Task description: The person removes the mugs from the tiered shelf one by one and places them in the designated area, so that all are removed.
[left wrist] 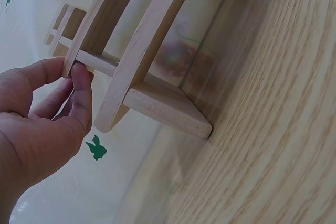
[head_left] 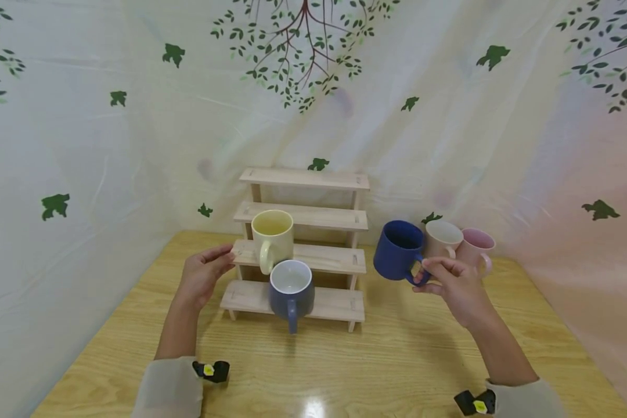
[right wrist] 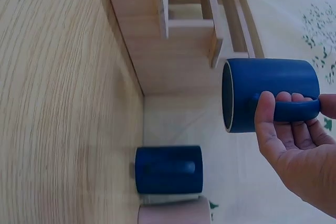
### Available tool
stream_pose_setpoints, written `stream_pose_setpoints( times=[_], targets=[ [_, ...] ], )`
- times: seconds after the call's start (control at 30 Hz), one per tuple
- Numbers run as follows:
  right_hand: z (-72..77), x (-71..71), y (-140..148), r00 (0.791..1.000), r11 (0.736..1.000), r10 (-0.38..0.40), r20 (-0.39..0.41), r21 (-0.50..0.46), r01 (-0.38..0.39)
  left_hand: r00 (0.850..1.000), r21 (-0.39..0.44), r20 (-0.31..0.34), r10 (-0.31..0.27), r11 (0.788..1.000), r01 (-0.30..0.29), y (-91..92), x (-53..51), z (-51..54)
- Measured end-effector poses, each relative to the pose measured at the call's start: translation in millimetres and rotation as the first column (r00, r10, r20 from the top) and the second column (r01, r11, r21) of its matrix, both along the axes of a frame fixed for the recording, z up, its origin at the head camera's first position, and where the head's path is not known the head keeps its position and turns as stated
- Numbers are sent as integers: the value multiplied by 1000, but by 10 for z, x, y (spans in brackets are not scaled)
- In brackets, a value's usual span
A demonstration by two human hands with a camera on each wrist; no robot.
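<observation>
The left hand [head_left: 204, 276] pinches the left end of a step on the wooden rack [head_left: 303, 179], while the right hand [head_left: 462, 293], fingers curled, grips the blue mug [head_left: 395, 252] by its handle above the worktop [head_left: 397, 360], toward its back right corner. Mug and hand partly hide a pale mug [head_left: 438, 248] and a pink mug [head_left: 472, 248]; another blue mug [right wrist: 163, 174] shows only beside the right wrist.

Six mugs [head_left: 277, 247] and one wooden stand [head_left: 298, 179]
One yellow mug [head_left: 284, 249], one grey-blue mug [head_left: 281, 302], one pale mug [head_left: 436, 248], one pink mug [head_left: 470, 252] and two dark blue ones: a first dark blue mug [head_left: 394, 255], and a second dark blue mug [right wrist: 165, 177] seen only from the right wrist. The stand has four steps [head_left: 339, 260]. One worktop [head_left: 397, 354], one left hand [head_left: 206, 274], one right hand [head_left: 457, 285].
</observation>
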State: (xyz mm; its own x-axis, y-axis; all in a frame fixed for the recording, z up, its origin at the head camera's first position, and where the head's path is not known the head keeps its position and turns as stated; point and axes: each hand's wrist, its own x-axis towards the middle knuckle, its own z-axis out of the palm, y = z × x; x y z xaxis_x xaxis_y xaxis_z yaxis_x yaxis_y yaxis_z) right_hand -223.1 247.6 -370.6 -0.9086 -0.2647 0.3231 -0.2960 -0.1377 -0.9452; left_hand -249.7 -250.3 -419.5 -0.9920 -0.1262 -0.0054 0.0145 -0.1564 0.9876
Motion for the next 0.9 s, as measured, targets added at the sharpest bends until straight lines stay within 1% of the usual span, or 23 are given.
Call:
stream_pose_setpoints(
  times=[0.17, 0.23, 0.33, 0.5, 0.57, 0.77, 0.9],
  targets=[
    [-26, 34, 215, 993, 992, -121, -15, 36, 122, 1000, -7, -8, -1, 1000, 1, 4, -7, -5],
    [-43, 53, 312, 988, 987, -154, -17, 40, 155, 1000, -12, -8, 0, 1000, -1, 6, -10, -5],
    [-75, 68, 461, 984, 984, -177, -12, 17, 177, 1000, -13, -10, 4, 1000, -4, 7, -13, -3],
    [-135, 80, 698, 984, 983, -176, 11, -52, 177, 1000, -4, -8, 7, 1000, -7, 6, -12, -1],
    [-165, 96, 788, 983, 981, -181, 19, -60, 182, 1000, -1, -8, 6, 1000, -6, 5, -11, -2],
    [-264, 137, 1040, 971, 970, -234, 40, -60, 236, 1000, -4, -7, 3, 1000, -3, 5, -7, -5],
    [-307, 121, 1188, 956, 958, -283, 76, -29, 285, 1000, 2, -5, 5, 1000, -5, 2, -8, -3]
  ],
)
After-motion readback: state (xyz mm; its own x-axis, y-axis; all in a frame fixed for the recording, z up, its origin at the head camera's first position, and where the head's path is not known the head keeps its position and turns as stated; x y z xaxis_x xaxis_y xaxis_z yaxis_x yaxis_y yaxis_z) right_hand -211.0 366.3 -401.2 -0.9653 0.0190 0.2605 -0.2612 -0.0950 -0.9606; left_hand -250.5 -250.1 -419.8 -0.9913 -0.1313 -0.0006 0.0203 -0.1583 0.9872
